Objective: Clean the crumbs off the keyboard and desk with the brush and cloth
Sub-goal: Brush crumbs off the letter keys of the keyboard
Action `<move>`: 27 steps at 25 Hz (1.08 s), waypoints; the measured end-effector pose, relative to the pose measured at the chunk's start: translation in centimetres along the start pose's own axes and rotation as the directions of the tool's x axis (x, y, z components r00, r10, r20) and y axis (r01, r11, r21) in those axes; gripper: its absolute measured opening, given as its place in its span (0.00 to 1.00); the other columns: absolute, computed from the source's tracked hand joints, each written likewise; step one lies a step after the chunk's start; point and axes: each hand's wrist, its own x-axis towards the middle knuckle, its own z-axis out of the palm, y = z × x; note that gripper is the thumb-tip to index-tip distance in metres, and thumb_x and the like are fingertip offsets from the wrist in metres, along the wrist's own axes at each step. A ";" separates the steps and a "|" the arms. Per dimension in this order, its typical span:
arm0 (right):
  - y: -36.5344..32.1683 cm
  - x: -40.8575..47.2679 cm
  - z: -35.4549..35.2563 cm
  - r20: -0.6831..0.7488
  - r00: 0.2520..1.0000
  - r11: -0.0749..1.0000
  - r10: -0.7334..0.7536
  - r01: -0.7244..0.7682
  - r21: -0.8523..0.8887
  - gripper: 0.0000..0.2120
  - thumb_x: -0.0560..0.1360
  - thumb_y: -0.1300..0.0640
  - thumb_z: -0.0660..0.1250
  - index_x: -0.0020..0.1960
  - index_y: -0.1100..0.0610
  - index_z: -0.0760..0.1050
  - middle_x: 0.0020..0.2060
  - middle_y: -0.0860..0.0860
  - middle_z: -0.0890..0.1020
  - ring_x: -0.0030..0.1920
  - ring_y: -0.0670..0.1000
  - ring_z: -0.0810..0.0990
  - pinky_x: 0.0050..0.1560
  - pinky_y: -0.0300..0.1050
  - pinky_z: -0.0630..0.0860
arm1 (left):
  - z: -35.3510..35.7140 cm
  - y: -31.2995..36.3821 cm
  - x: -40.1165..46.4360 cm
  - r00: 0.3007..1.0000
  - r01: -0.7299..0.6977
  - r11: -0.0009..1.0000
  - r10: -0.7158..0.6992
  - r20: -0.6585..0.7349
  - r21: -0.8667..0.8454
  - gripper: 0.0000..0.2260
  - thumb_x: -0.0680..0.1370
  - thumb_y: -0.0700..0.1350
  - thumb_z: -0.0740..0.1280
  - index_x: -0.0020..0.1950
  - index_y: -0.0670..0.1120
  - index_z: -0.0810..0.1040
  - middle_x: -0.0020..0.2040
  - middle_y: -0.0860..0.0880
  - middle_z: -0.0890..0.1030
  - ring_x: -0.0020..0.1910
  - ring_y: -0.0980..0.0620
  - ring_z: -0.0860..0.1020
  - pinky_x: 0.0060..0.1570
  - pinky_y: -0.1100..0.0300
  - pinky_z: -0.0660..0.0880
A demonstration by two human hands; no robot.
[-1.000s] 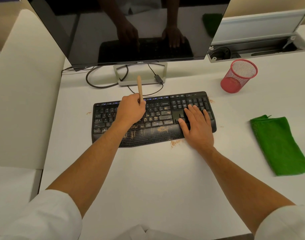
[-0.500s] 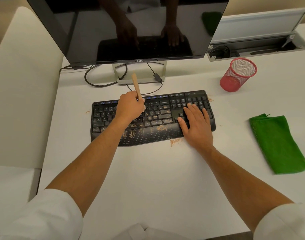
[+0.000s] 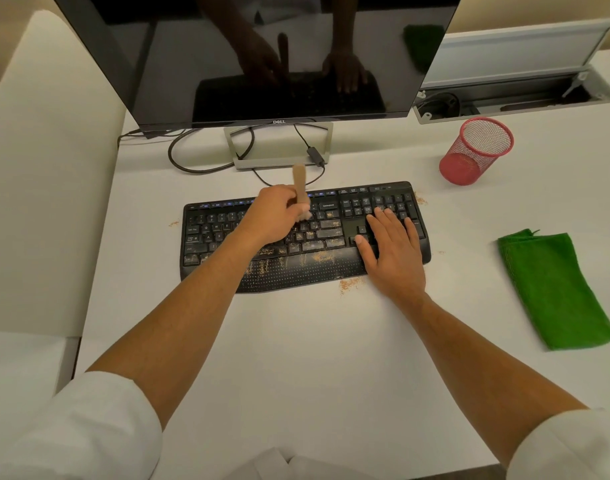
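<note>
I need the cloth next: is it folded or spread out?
Folded. The green cloth lies as a narrow doubled-up strip on the desk, untouched, right of the keyboard.

Bare white desk [image 3: 314, 358] lies open between black crumb-strewn keyboard [image 3: 296, 251] and folded green cloth [image 3: 552, 289]; red mesh cup [image 3: 476, 150] stands behind.

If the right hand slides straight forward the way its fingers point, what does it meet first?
The right hand lies flat on the keyboard; beyond the number keys and back edge, only bare desk shows, though depth is unclear.
</note>
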 end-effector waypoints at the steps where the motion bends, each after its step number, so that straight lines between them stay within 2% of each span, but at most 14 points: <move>1: 0.0 0.0 0.0 -0.002 1.000 1.000 -0.001 0.001 -0.003 0.26 0.83 0.42 0.53 0.73 0.57 0.71 0.74 0.53 0.71 0.77 0.51 0.62 0.80 0.52 0.48 | 0.3 0.2 0.1 0.998 -0.042 0.999 0.042 0.040 -0.006 0.08 0.82 0.43 0.64 0.54 0.42 0.81 0.52 0.51 0.81 0.42 0.67 0.75 0.46 0.72 0.72; 3: -0.1 0.0 -0.1 0.003 1.000 1.000 0.000 0.000 -0.006 0.26 0.83 0.42 0.54 0.73 0.57 0.70 0.74 0.53 0.71 0.77 0.52 0.63 0.80 0.53 0.48 | 0.9 0.5 0.4 0.991 -0.116 0.993 0.115 0.072 0.012 0.07 0.81 0.42 0.64 0.50 0.42 0.80 0.49 0.49 0.81 0.45 0.59 0.78 0.54 0.57 0.75; 4: -0.1 0.0 -0.1 0.007 1.000 1.000 0.002 -0.002 -0.005 0.26 0.83 0.42 0.54 0.73 0.57 0.70 0.74 0.53 0.71 0.77 0.52 0.62 0.80 0.53 0.48 | 1.0 0.5 0.7 0.990 -0.128 0.991 0.124 0.069 0.049 0.07 0.81 0.42 0.64 0.49 0.42 0.80 0.49 0.49 0.80 0.46 0.54 0.78 0.54 0.54 0.75; 7: 0.0 0.0 -0.1 0.009 1.000 1.000 0.001 -0.001 -0.010 0.26 0.83 0.41 0.53 0.74 0.56 0.70 0.74 0.52 0.71 0.78 0.51 0.62 0.80 0.53 0.48 | 0.6 0.3 1.2 0.992 -0.111 0.971 0.096 0.079 0.213 0.07 0.82 0.45 0.64 0.53 0.43 0.79 0.50 0.48 0.76 0.48 0.49 0.75 0.48 0.58 0.68; 10: 0.0 0.0 0.0 0.012 1.000 1.000 0.003 -0.003 -0.002 0.27 0.83 0.41 0.53 0.74 0.56 0.70 0.74 0.52 0.70 0.78 0.51 0.62 0.80 0.53 0.48 | -0.8 0.1 1.2 0.991 -0.043 0.919 -0.010 0.132 0.393 0.08 0.81 0.46 0.65 0.55 0.42 0.78 0.49 0.45 0.78 0.44 0.48 0.75 0.44 0.56 0.70; 12: 0.0 0.0 0.0 0.007 1.000 1.000 0.000 0.000 -0.002 0.27 0.83 0.41 0.53 0.74 0.57 0.70 0.74 0.53 0.70 0.78 0.51 0.62 0.80 0.53 0.48 | -1.9 0.4 1.1 0.986 0.020 0.826 -0.110 0.126 0.563 0.09 0.80 0.45 0.66 0.57 0.42 0.77 0.46 0.45 0.77 0.41 0.46 0.76 0.41 0.54 0.71; 14: 0.0 0.0 0.1 0.005 1.000 1.000 -0.001 0.001 -0.001 0.27 0.83 0.41 0.53 0.74 0.57 0.70 0.74 0.52 0.71 0.78 0.51 0.62 0.80 0.53 0.48 | -2.5 0.7 0.8 0.987 0.070 0.736 -0.151 0.063 0.673 0.09 0.80 0.44 0.66 0.58 0.43 0.76 0.42 0.46 0.74 0.38 0.46 0.74 0.40 0.53 0.70; 15: 0.0 0.0 0.1 0.006 1.000 1.000 0.000 0.000 -0.001 0.27 0.83 0.41 0.53 0.74 0.57 0.70 0.74 0.52 0.71 0.78 0.51 0.62 0.80 0.53 0.47 | -2.7 0.9 0.7 0.990 0.080 0.744 -0.136 0.033 0.664 0.08 0.80 0.44 0.65 0.58 0.43 0.76 0.43 0.46 0.74 0.38 0.47 0.74 0.40 0.53 0.70; 16: 0.0 0.0 0.1 0.007 1.000 1.000 0.000 0.000 0.000 0.27 0.83 0.41 0.53 0.74 0.57 0.70 0.74 0.52 0.70 0.78 0.51 0.62 0.80 0.53 0.47 | -2.7 1.0 0.8 0.994 0.077 0.795 -0.109 0.017 0.601 0.08 0.80 0.45 0.65 0.58 0.44 0.76 0.45 0.47 0.75 0.39 0.47 0.74 0.40 0.53 0.70; 18: 0.1 0.0 0.1 0.004 1.000 1.000 0.002 -0.002 -0.002 0.27 0.83 0.41 0.53 0.74 0.57 0.70 0.74 0.53 0.71 0.78 0.51 0.62 0.80 0.53 0.48 | -2.3 0.8 0.8 0.999 0.037 0.928 -0.048 0.019 0.372 0.08 0.81 0.46 0.64 0.56 0.43 0.78 0.46 0.49 0.77 0.40 0.50 0.76 0.41 0.54 0.71; 21: 0.0 0.0 0.0 0.002 1.000 1.000 -0.001 0.001 -0.003 0.27 0.83 0.41 0.53 0.74 0.57 0.70 0.74 0.53 0.71 0.77 0.51 0.62 0.80 0.53 0.48 | -1.8 0.3 0.3 1.000 -0.022 0.992 0.019 0.020 0.127 0.09 0.82 0.46 0.64 0.55 0.42 0.80 0.48 0.50 0.81 0.43 0.56 0.78 0.46 0.58 0.74; 24: 0.1 0.0 0.1 0.009 1.000 1.000 0.003 -0.003 -0.008 0.28 0.83 0.41 0.52 0.74 0.56 0.70 0.74 0.52 0.70 0.78 0.51 0.62 0.80 0.52 0.47 | -1.1 -0.5 -0.2 0.999 0.022 0.996 -0.019 -0.037 0.087 0.08 0.82 0.45 0.64 0.54 0.42 0.79 0.44 0.52 0.79 0.38 0.65 0.75 0.35 0.72 0.68; 26: 0.1 0.0 0.2 0.002 1.000 1.000 0.002 -0.002 -0.008 0.27 0.83 0.41 0.52 0.74 0.56 0.70 0.74 0.52 0.70 0.78 0.51 0.62 0.80 0.52 0.47 | -0.7 -1.1 -0.5 0.990 0.075 0.992 -0.062 -0.124 0.100 0.07 0.82 0.45 0.64 0.51 0.43 0.79 0.39 0.54 0.77 0.35 0.63 0.74 0.32 0.72 0.69; 27: 0.2 0.0 0.2 0.002 1.000 1.000 0.003 -0.003 -0.007 0.27 0.83 0.41 0.53 0.74 0.57 0.70 0.74 0.52 0.70 0.78 0.51 0.62 0.80 0.52 0.47 | -0.5 -1.4 -0.5 0.985 0.103 0.987 -0.085 -0.153 0.120 0.07 0.81 0.45 0.64 0.50 0.42 0.79 0.39 0.52 0.79 0.36 0.59 0.76 0.35 0.66 0.73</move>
